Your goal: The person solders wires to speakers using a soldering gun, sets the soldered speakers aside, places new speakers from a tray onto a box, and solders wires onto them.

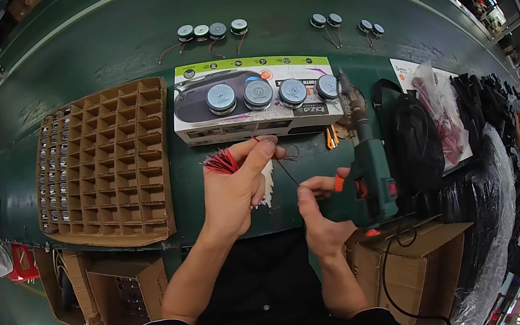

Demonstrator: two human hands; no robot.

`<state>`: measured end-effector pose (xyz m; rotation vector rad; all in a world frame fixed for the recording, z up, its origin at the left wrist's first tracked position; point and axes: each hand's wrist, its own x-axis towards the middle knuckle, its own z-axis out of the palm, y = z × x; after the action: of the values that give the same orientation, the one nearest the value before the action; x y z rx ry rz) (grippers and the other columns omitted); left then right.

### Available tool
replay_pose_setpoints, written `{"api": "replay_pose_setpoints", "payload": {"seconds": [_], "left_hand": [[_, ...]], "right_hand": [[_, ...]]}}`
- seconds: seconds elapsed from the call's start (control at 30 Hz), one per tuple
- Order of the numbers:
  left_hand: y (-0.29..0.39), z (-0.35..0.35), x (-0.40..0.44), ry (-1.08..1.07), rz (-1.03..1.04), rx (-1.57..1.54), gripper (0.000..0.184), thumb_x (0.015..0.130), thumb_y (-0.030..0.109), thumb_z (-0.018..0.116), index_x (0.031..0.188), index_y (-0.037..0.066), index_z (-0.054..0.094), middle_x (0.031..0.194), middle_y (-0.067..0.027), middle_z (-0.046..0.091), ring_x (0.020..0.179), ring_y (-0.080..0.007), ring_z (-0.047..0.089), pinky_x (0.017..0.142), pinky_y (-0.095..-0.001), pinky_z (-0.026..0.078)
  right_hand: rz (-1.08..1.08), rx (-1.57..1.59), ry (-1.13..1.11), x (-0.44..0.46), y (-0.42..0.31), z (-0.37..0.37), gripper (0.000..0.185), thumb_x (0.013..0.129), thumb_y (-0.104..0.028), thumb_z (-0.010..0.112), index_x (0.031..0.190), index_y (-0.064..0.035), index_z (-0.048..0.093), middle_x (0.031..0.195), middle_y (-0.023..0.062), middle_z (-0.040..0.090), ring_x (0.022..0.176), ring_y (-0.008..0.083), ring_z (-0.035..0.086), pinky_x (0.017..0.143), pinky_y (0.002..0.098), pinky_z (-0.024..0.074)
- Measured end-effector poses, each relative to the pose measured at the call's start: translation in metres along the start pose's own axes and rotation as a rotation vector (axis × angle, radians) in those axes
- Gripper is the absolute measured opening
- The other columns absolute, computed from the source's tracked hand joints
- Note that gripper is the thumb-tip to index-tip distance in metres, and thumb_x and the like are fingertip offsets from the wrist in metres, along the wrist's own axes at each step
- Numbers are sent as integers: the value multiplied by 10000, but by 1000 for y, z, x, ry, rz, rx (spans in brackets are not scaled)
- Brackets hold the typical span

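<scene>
My left hand (234, 183) is closed round a bundle of red and black wires (220, 162) with white ends below the palm. Its thumb and forefinger pinch near a thin dark wire (287, 172). The fingers of my right hand (321, 211) are closed on the lower end of that wire; an orange band (339, 182) circles one finger. Just beyond both hands lies a printed box (254, 126) with several round silver speakers on top, among them one at the left (221, 99) and one near the middle (258, 94).
At left stands a divided cardboard tray (126, 241), partly filled with round parts. A green heat gun or drill (373, 178) lies right of my hands, beside a black bag (414, 138). Speakers with wires (217, 31) sit at the back. Open cartons (420, 273) stand below.
</scene>
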<state>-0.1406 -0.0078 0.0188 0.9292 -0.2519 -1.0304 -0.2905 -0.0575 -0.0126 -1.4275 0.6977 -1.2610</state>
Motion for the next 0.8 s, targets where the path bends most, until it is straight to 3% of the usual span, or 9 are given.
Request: {"api": "replay_pose_setpoints", "payload": {"seconds": [0.03,0.13,0.23,0.3,0.33,0.43,0.57,0.7,0.8], "left_hand": [[4,-3,-1,0,3,0,261,970,157,693,1113,-61,710,949,-107,747,531,-23,515,482,-191,397],[11,-14,-1,-90,146,363,166,919,21,724,1057,-73,727,972,-97,743,835,-116,669,796,-270,538],[17,-21,-4,-144,209,604,143,900,13,735,1031,-45,741,944,-93,744,795,-123,668,752,-276,532],[24,-24,1,-231,318,717,136,887,12,742,1017,-30,744,927,-94,741,785,-131,670,734,-278,527],[27,-25,1,-307,430,825,131,874,11,749,1002,-16,746,910,-96,738,775,-140,672,715,-280,522],[35,-28,-4,-294,331,963,136,851,8,759,985,-8,741,876,-109,727,759,-155,677,684,-286,515],[37,-26,-5,-277,322,924,148,840,-49,750,988,-32,753,876,-115,730,795,-166,690,692,-264,525],[16,-28,-8,-147,323,585,135,846,-48,759,981,-50,752,881,-99,738,792,-127,678,703,-253,527],[1,-29,-6,-107,409,482,128,845,-61,754,973,-51,746,890,-97,735,788,-121,672,697,-249,523]], "right_hand": [[37,-28,-42,1,3,-4,594,865,77,709,1354,14,378,992,129,692,777,117,623,673,243,515],[104,81,-78,12,0,-11,562,889,33,713,1367,3,420,1051,145,700,765,120,622,659,230,504],[17,-34,-279,37,-18,5,578,884,27,728,1389,20,448,1089,132,702,829,115,632,691,215,499],[118,-57,-366,50,-31,16,331,869,-22,772,1169,11,638,1075,70,694,831,93,635,708,233,531],[173,50,-340,50,-26,21,434,848,11,781,1235,8,586,1034,66,708,815,99,654,688,248,543],[90,-165,-480,54,-17,18,474,862,-13,779,1274,3,546,1011,69,718,796,100,654,703,256,545],[36,-203,-485,50,-13,21,419,891,-15,751,1261,9,555,981,48,712,782,90,643,701,248,531],[101,76,-386,47,-16,30,314,940,3,677,1236,11,575,955,2,675,785,53,596,692,223,493],[153,81,-283,47,-18,32,515,882,82,693,1331,37,444,958,96,696,874,134,658,765,268,544]]}}
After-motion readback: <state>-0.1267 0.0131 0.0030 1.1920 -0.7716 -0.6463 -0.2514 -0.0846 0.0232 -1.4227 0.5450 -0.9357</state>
